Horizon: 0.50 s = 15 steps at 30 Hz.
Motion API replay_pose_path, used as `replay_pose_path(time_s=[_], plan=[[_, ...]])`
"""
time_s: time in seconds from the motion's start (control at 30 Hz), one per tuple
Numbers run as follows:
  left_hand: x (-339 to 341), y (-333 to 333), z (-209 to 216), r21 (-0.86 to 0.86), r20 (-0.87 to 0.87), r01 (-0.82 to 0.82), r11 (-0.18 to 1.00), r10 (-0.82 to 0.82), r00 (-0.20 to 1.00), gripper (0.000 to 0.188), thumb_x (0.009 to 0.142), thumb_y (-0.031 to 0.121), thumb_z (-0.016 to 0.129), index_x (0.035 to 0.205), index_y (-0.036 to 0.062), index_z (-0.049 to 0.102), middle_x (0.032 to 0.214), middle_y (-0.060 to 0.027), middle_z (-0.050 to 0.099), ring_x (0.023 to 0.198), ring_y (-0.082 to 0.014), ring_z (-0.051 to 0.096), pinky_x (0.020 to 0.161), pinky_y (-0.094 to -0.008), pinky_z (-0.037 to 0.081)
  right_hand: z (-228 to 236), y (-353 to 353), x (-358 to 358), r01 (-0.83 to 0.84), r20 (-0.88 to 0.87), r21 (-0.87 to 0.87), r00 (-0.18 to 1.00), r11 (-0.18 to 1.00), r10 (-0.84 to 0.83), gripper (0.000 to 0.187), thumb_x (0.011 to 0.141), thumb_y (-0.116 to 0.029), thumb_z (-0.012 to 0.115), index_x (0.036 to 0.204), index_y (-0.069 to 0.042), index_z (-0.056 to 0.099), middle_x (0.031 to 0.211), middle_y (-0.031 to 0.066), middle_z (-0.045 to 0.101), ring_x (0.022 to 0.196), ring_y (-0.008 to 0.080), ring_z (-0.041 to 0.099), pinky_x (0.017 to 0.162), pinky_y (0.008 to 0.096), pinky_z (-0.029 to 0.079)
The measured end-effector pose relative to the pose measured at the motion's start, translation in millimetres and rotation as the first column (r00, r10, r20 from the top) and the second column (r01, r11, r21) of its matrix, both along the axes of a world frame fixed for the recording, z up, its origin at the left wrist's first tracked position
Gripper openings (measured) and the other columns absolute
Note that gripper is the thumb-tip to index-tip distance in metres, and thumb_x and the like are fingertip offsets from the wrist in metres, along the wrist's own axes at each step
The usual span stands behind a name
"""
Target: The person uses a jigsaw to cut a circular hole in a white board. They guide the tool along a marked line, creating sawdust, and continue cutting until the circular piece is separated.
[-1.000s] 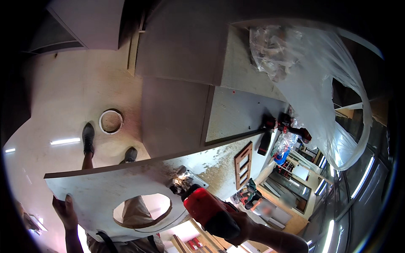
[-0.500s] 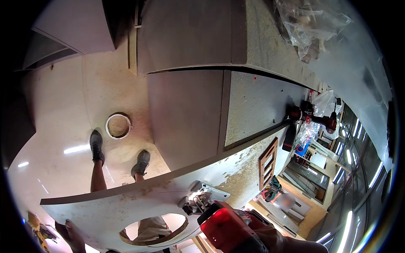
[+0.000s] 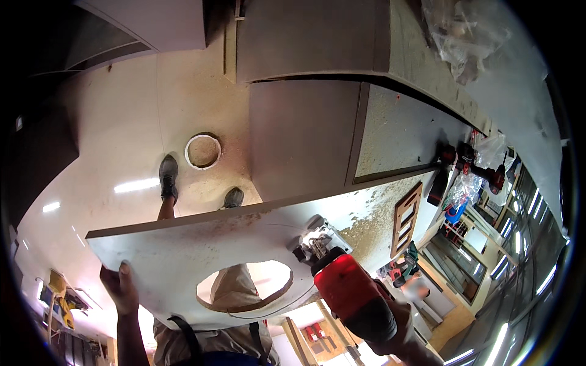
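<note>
My right hand (image 3: 400,323) is wrapped round a red and black jigsaw (image 3: 347,287). The saw's metal shoe (image 3: 334,236) rests on a white panel (image 3: 162,253), and a light shines at its front. Its blade cannot be made out. Left of the saw, a large round hole is cut through the panel, with a thin dark curved line beside it. My left hand (image 3: 122,290) grips the panel's left end, thumb on top and the other fingers partly hidden at the edge. Sawdust lies on the panel near the saw.
A slotted wooden template (image 3: 406,219) lies on the panel's right part. Beyond are grey cabinets (image 3: 305,134) and cordless drills (image 3: 467,165). A green and red power tool (image 3: 403,268) sits at right. A white ring (image 3: 188,154) lies on the dusty floor near my shoes.
The whole view has shifted, so the panel, hole and jigsaw appear higher and farther right. More of my left hand and forearm shows. Both hands keep their holds.
</note>
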<state>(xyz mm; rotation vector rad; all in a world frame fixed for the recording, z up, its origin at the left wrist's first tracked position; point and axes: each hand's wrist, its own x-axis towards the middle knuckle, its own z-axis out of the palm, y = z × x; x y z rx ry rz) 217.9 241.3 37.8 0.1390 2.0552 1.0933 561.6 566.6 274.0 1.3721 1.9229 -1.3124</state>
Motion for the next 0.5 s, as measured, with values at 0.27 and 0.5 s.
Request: replay_pose_path(time_s=[0.27,0.5], plan=[[3,28,12,0.151,0.099,-0.055,0.987,0.040,0.994,0.053,0.095,0.029,0.070,0.131,-0.0056,0.052,0.110,-0.0053,0.064,0.100,-0.0140,0.058,0.092,-0.0298,0.045,7,6,10,-0.168,-0.087,0.107,0.980,0.980,0.177,0.051,0.070,-0.009,0.076,0.120,0.001,0.066,0.089,0.0129,0.075,0.079,0.0249,0.076,0.071,0.0358,0.059],[-4,42,19,0.211,0.133,-0.070,0.975,0.043,0.990,0.040,0.097,0.019,0.068,0.128,-0.0052,0.056,0.107,-0.0041,0.067,0.096,-0.0116,0.059,0.089,-0.0277,0.047,-7,-2,36,-0.162,-0.093,0.146,0.980,0.976,0.176,0.024,0.071,-0.013,0.076,0.090,-0.003,0.066,0.068,0.0094,0.068,0.059,0.0230,0.069,0.056,0.0354,0.053]])
